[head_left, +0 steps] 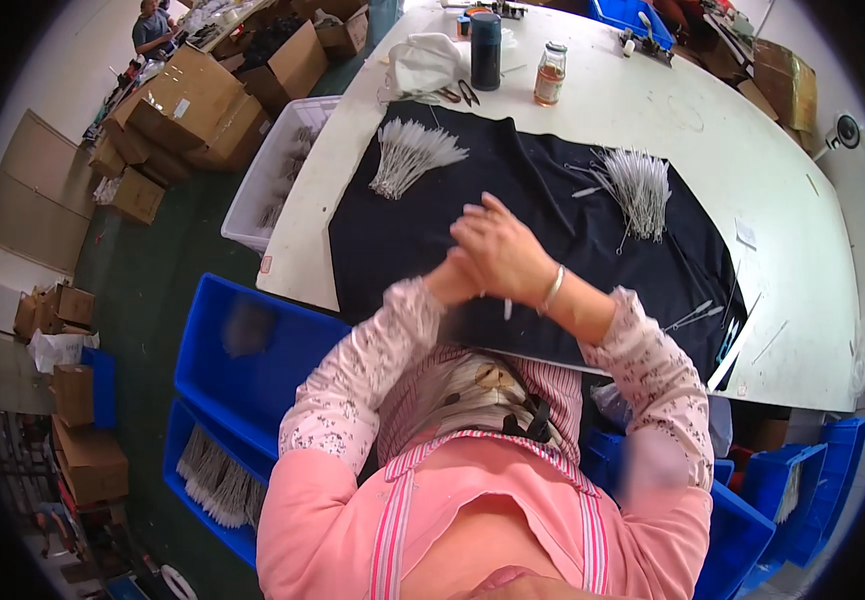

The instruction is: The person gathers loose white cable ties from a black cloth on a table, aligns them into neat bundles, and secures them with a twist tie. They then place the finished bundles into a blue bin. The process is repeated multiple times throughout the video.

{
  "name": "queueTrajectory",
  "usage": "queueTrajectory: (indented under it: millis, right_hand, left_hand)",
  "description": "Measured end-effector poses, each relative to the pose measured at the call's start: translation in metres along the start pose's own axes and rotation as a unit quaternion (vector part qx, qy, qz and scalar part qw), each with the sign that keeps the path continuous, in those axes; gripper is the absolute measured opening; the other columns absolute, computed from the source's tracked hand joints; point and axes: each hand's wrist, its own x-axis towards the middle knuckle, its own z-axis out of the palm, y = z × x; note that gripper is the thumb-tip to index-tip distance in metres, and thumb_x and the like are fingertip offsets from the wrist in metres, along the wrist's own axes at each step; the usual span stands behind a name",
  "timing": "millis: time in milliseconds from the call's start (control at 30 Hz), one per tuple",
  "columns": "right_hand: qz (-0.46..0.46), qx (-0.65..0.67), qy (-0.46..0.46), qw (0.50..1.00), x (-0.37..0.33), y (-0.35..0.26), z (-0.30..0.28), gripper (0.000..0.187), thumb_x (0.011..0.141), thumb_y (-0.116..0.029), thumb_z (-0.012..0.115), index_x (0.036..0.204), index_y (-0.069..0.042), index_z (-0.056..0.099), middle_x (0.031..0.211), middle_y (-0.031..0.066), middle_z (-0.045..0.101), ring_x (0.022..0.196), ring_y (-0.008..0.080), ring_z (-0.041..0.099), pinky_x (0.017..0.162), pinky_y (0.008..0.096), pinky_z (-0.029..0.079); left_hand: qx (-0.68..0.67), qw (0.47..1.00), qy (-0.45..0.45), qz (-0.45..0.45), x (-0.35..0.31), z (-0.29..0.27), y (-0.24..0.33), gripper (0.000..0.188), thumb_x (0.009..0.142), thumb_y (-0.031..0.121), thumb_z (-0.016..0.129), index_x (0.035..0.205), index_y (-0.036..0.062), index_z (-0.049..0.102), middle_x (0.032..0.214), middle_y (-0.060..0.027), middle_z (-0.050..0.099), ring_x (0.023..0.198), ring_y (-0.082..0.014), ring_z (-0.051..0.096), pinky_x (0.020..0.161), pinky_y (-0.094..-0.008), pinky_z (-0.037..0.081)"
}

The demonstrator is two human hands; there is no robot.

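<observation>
My right hand (pixel 507 258) lies across my left hand (pixel 455 280) above the near middle of a black cloth (pixel 392 245). The right fingers are folded over and slightly blurred; whatever they hold is hidden. The left fingers are covered by the right hand. Just below the hands shows a small white tip (pixel 508 309); I cannot tell whether it is held. A fanned bundle of thin white brushes with wire handles (pixel 414 152) lies at the cloth's far left. Another brush bundle (pixel 637 190) is at the far right, and a few loose brushes (pixel 694 316) lie near the right edge.
On the white table (pixel 792 230) stand a dark flask (pixel 485 52) and a glass jar of amber liquid (pixel 549 75), beside a white cloth (pixel 422 65) and scissors (pixel 467 93). Blue bins (pixel 252 340) flank me; a white crate (pixel 252 195) and cartons (pixel 192 105) stand left.
</observation>
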Motion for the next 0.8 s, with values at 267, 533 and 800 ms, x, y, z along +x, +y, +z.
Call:
queueTrajectory:
  millis: [267,533,800]
  right_hand:
    - [-0.008,0.013,0.059,0.998,-0.020,-0.017,0.013,0.028,0.075,-0.021,0.062,0.096,-0.003,0.062,0.095,0.0143,0.064,0.099,0.0290,0.060,0.103,0.0484,0.035]
    - [0.086,0.132,0.250,0.955,-0.010,-0.008,-0.013,0.033,0.080,-0.028,0.065,0.098,0.000,0.063,0.101,0.0163,0.064,0.097,0.0324,0.059,0.095,0.0450,0.040]
    - [0.425,0.706,0.076,0.562,-0.102,-0.037,-0.014,0.052,0.094,-0.052,0.041,0.098,-0.005,0.062,0.084,0.0071,0.065,0.078,0.0193,0.064,0.062,0.0275,0.053]
  left_hand:
    - [-0.081,0.991,-0.103,0.007,-0.018,-0.021,0.003,0.033,0.086,0.007,0.060,0.116,0.0025,0.049,0.117,-0.0099,0.052,0.108,-0.0186,0.050,0.090,-0.0311,0.043]
    - [-0.296,0.953,-0.053,-0.022,0.004,-0.022,0.011,0.027,0.084,0.004,0.064,0.110,0.0026,0.054,0.109,-0.0080,0.059,0.099,-0.0148,0.057,0.084,-0.0279,0.048]
    - [-0.259,0.934,0.135,0.207,0.006,-0.077,0.084,0.021,0.076,-0.003,0.069,0.082,0.0096,0.054,0.086,-0.0055,0.063,0.077,-0.0163,0.061,0.086,-0.0345,0.047]
